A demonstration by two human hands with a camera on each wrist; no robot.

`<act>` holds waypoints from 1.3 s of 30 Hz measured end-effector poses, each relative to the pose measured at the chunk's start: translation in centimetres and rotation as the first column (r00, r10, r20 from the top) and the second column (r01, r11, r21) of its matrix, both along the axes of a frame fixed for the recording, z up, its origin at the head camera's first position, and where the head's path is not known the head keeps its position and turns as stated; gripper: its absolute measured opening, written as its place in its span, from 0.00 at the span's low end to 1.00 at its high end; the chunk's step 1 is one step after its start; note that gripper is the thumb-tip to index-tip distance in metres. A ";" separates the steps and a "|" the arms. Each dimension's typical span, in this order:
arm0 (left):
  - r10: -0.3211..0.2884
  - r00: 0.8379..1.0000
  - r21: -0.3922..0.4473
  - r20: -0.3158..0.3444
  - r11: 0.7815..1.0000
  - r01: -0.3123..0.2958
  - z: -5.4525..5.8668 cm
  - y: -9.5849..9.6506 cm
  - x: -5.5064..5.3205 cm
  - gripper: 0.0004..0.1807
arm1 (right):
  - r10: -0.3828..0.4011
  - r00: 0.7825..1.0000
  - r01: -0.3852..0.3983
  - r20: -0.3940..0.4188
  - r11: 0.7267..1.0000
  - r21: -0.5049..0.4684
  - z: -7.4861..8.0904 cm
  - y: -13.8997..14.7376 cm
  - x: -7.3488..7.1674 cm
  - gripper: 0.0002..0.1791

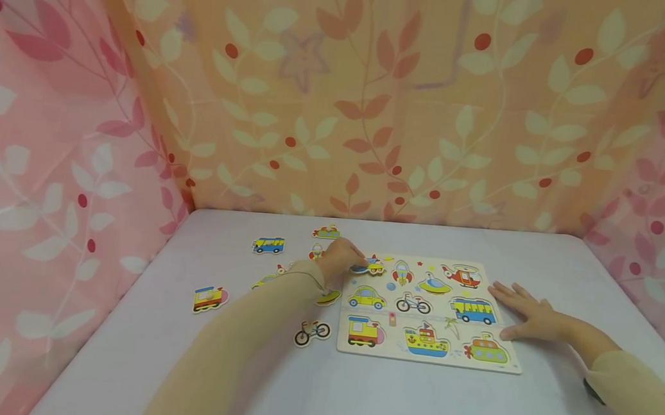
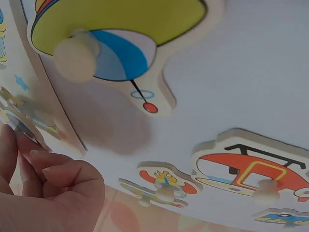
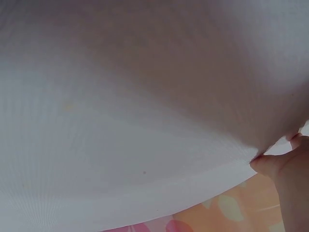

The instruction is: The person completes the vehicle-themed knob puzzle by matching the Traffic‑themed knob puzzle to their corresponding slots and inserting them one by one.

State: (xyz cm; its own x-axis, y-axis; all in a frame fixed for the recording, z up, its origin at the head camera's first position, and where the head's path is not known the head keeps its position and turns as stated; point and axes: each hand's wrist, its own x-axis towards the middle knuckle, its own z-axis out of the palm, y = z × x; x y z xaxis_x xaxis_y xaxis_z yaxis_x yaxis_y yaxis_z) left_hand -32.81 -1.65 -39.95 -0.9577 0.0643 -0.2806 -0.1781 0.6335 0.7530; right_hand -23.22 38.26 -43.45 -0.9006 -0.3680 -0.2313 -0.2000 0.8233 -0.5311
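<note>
One loose bike piece [image 1: 312, 333] lies nearest, just left of the puzzle board [image 1: 394, 340], whose longer side runs left to right. Farther in, the train piece [image 1: 210, 298] is well off to the left. The right hand [image 1: 533, 315] lies along the board's right edge, fingers spread and thumb apart, grasping nothing that shows. The saucer piece [image 1: 329, 297] sits near the board's left edge, and the car piece [image 1: 263, 282] is partly behind the left forearm.

Beyond these, the held piece [image 1: 370, 270] is over the board's far left corner, just right of the left hand [image 1: 342, 258], which pinches it between thumb and fingers. That hand is much the nearer; the right is across the board. The piece's long axis runs roughly left to right, along the far edge. It looks like a plane, but with the fingers over one end, I cannot tell which way its nose points, or whether it touches the board.

Farther still are the rocket piece [image 1: 316, 251], bus piece [image 1: 269, 245] and submarine piece [image 1: 327, 233].
</note>
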 end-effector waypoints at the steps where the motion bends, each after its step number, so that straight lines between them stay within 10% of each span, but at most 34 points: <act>1: -0.007 1.000 0.006 0.005 1.000 0.007 -0.2 0.1 -0.1 0.07 | 0.000 1.000 0.000 0.000 1.000 0.000 0.0 0.0 0.0 0.54; 16: -0.033 0.999 0.029 0.019 0.999 0.033 -0.9 0.5 -0.5 0.08 | 0.004 1.000 -0.004 -0.004 1.000 0.020 -0.1 0.1 -0.1 0.55; 32: -0.177 0.979 -0.174 -0.097 0.972 0.158 -0.6 0.3 -1.2 0.06 | 0.006 1.000 -0.006 0.012 1.000 -0.001 0.2 -0.4 -0.1 0.54; 39: -0.140 0.990 -0.083 -0.033 0.987 0.136 -1.1 0.2 -1.6 0.08 | 0.010 1.000 -0.010 -0.002 1.000 0.014 0.1 0.1 -0.1 0.54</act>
State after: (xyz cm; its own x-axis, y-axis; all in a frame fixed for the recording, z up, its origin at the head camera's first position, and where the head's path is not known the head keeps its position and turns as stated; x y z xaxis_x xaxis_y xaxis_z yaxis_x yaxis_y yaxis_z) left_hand -34.43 -1.47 -41.04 -0.9513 0.1754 -0.2537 -0.0569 0.7087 0.7032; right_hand -23.33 38.33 -43.38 -0.8974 -0.3737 -0.2346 -0.2092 0.8285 -0.5194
